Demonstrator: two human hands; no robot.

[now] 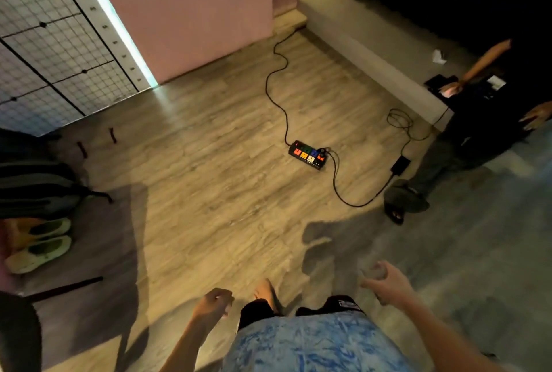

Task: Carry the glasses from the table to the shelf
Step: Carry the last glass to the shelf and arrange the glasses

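Observation:
I am looking down at a wooden floor, with no table or shelf in view. My right hand (388, 286) is held out low on the right. Its fingers are curled around a small clear glass (372, 271) that is blurred and hard to make out. My left hand (212, 304) hangs low near the middle with its fingers curled in. Whether it holds anything I cannot tell. My bare foot (266, 292) is set forward between the two hands.
A black power strip (309, 155) with coloured sockets and trailing cables lies on the floor ahead. Another person (478, 126) stands at the right by a raised step (373, 51). A backpack (35, 186) and pale shoes (38, 247) lie at the left.

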